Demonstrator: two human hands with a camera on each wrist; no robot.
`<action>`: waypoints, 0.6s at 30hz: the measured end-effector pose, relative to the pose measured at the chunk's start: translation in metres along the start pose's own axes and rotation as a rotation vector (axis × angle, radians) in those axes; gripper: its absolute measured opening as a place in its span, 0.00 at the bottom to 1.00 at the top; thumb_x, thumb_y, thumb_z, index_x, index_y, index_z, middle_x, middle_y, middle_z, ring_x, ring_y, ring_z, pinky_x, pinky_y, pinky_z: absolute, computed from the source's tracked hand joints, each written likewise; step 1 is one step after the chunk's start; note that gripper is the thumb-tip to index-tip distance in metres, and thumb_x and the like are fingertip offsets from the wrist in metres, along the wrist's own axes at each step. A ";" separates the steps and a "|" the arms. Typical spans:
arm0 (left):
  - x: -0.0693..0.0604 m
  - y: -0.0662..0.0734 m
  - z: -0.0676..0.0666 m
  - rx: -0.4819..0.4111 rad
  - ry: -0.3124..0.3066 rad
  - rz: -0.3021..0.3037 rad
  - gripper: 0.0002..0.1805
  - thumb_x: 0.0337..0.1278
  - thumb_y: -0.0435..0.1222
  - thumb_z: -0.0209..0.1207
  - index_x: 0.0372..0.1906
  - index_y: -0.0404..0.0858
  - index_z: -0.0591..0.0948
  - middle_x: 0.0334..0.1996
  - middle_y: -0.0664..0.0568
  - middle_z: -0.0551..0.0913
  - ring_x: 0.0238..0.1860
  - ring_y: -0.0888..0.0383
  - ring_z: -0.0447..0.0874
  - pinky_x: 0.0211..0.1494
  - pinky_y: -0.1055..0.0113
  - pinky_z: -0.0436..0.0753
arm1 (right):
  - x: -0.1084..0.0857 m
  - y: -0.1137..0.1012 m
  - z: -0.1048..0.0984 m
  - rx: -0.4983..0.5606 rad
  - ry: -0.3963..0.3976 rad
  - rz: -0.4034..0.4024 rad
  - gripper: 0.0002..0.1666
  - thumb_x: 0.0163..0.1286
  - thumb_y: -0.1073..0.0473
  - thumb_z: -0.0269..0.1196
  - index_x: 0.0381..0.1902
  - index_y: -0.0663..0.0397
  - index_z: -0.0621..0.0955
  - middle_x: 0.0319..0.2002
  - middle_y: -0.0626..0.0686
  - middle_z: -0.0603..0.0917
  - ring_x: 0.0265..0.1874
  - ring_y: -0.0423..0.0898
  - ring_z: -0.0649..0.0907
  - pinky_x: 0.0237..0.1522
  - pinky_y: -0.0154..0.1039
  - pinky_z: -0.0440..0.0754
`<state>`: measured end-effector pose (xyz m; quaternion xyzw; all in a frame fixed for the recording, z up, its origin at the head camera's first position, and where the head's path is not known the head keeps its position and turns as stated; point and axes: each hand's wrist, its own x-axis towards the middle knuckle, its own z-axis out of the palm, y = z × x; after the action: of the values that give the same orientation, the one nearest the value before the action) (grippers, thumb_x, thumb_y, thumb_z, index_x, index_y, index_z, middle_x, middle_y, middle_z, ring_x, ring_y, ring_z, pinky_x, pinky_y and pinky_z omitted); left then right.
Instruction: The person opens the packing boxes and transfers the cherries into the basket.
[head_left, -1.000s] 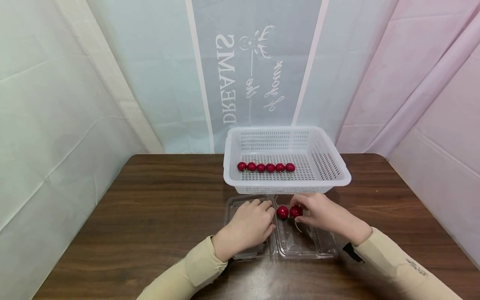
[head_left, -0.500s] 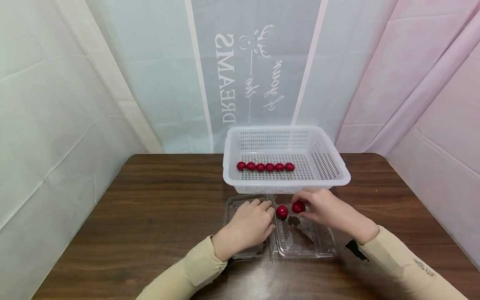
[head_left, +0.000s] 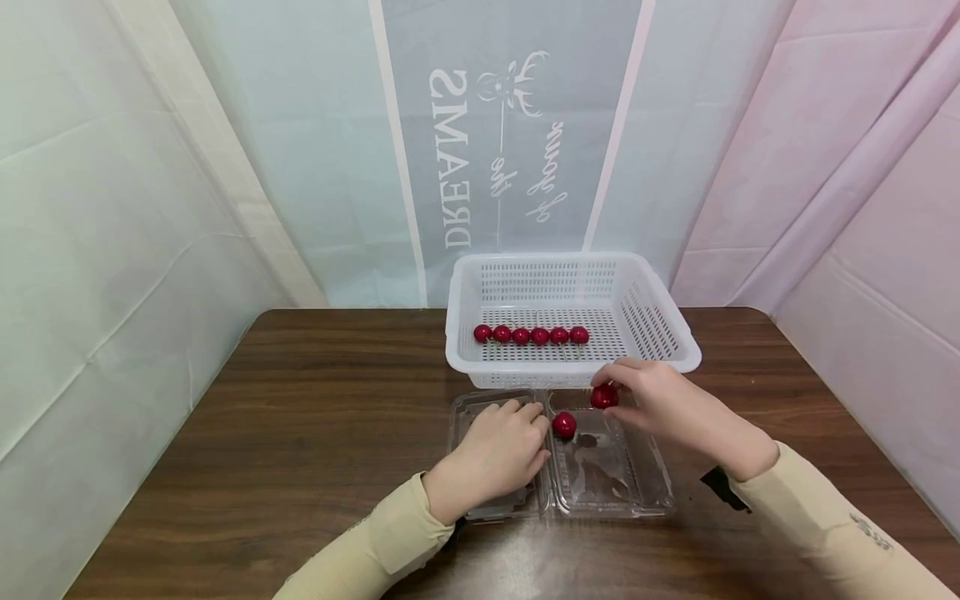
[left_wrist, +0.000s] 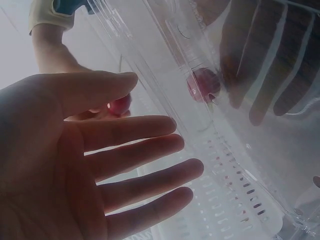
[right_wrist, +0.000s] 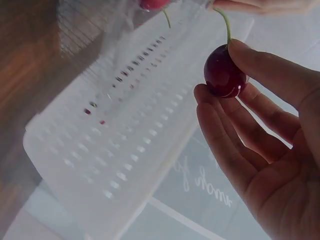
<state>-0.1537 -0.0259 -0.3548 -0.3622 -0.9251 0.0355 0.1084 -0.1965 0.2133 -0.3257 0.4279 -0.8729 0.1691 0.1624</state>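
My right hand [head_left: 675, 412] pinches a dark red cherry [head_left: 604, 396] between thumb and fingers, above the far part of the clear hinged plastic box [head_left: 656, 498]. In the right wrist view the held cherry [right_wrist: 223, 72] has a curved green stem sticking up. Another cherry [head_left: 564, 425] lies in the box's right half, close to the hinge. My left hand [head_left: 491, 450] rests over the left half, covering much of it. From the left wrist view, the fingers [left_wrist: 145, 172] look straight and spread, with nothing in the palm.
A white perforated basket [head_left: 573, 367] stands right behind the box. Inside it, several red cherries [head_left: 540, 335] sit in a row along the left and middle. Both stand on a dark wooden table [head_left: 337, 408], with fabric hanging on three sides.
My right hand has moved away from me and slightly right, lifting its cherry off the spot beside the other one. The left hand has stayed in place.
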 end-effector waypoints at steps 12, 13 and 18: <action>0.000 -0.001 -0.001 -0.006 -0.001 0.001 0.17 0.57 0.50 0.59 0.44 0.44 0.83 0.50 0.53 0.82 0.44 0.55 0.81 0.41 0.63 0.81 | 0.012 0.004 -0.015 -0.033 0.062 -0.043 0.20 0.42 0.70 0.73 0.37 0.57 0.82 0.31 0.47 0.84 0.27 0.39 0.81 0.29 0.34 0.79; 0.000 -0.001 -0.001 -0.007 0.000 0.001 0.17 0.57 0.50 0.59 0.44 0.44 0.83 0.50 0.53 0.82 0.44 0.55 0.81 0.41 0.63 0.81 | 0.013 0.004 -0.016 -0.034 0.064 -0.043 0.20 0.43 0.71 0.73 0.37 0.57 0.82 0.31 0.47 0.84 0.27 0.39 0.82 0.29 0.34 0.79; 0.000 0.000 -0.001 -0.010 0.002 -0.003 0.16 0.57 0.50 0.59 0.44 0.44 0.83 0.50 0.53 0.82 0.44 0.56 0.81 0.41 0.64 0.81 | 0.016 0.007 -0.021 -0.050 0.071 -0.048 0.21 0.42 0.71 0.73 0.38 0.57 0.82 0.32 0.48 0.84 0.28 0.39 0.82 0.30 0.36 0.79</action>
<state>-0.1538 -0.0262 -0.3537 -0.3613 -0.9257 0.0306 0.1077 -0.2087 0.2153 -0.3007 0.4383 -0.8600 0.1582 0.2081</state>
